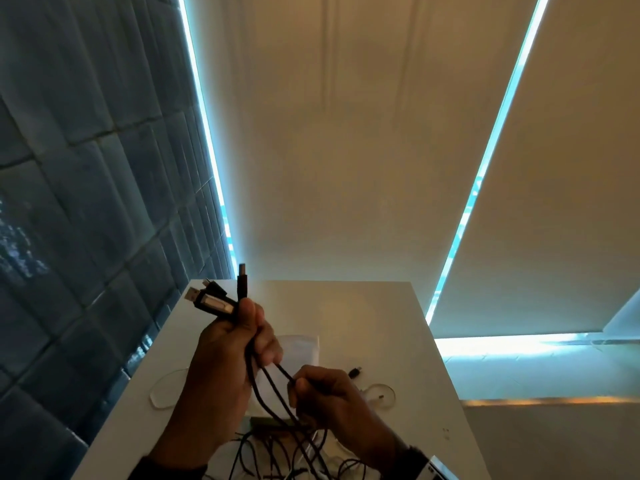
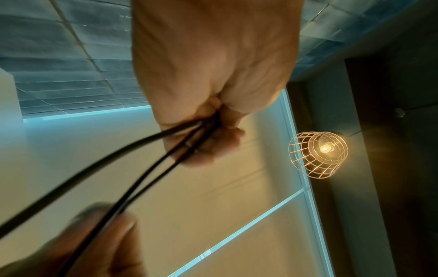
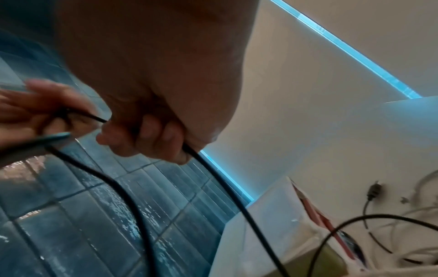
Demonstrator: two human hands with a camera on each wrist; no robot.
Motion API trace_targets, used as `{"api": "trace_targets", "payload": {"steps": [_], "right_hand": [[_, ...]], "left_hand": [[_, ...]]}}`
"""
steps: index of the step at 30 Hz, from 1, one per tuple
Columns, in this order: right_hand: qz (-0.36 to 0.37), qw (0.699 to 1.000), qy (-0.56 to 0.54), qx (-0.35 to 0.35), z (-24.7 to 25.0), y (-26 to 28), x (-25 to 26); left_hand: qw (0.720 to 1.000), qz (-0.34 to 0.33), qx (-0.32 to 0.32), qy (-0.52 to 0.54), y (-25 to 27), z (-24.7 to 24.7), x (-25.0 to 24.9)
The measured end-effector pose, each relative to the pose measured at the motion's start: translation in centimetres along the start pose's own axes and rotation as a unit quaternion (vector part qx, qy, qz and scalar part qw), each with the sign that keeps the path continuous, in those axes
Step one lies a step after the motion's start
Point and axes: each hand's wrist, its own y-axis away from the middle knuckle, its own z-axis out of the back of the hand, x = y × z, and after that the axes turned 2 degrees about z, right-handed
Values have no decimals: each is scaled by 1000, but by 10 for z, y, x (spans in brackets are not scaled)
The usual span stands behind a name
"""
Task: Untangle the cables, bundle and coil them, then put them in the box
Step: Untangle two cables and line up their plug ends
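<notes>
- The cables (image 1: 273, 386) are thin, black and round; several run together from the lower middle of the head view up into the left hand (image 1: 232, 341).
- The left grip is a closed fist round the bunch, and plugs (image 1: 214, 299) fan out above it: a flat silver-tipped one, a pale-faced one and one upright black one.
- The right hand (image 1: 325, 393), just right of and below the left, pinches one cable, which runs taut between the two hands.
- More black cable lies in loose loops (image 1: 277, 452) on the white desk (image 1: 381, 323) at the bottom edge, partly cut off by the frame and hidden by the forearms.
- In the left wrist view the cables are blurred; the right wrist view shows the pinch only in part.
- A white box (image 3: 272, 215) sits on the desk behind the hands, mostly hidden in the head view.
- Pale cables (image 1: 381, 393) and a loose black plug (image 1: 355, 371) lie right of the hands.
- A wire-cage lamp (image 2: 318, 154) glows at the right of the left wrist view.
</notes>
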Motion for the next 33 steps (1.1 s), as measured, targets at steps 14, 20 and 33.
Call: {"api": "trace_targets", "payload": {"steps": [14,20,33], "right_hand": [[-87,970,200,-108,14,8,-96],[-33,966,105,-236,12,-7,-28],[87,993,17,-72,-24,-14,16]], "left_hand": [[999,-35,-18,36,3,22,-42],[996,67,-31,-57,8,28,-19],[995,100,0,18,8,21,-10]]}}
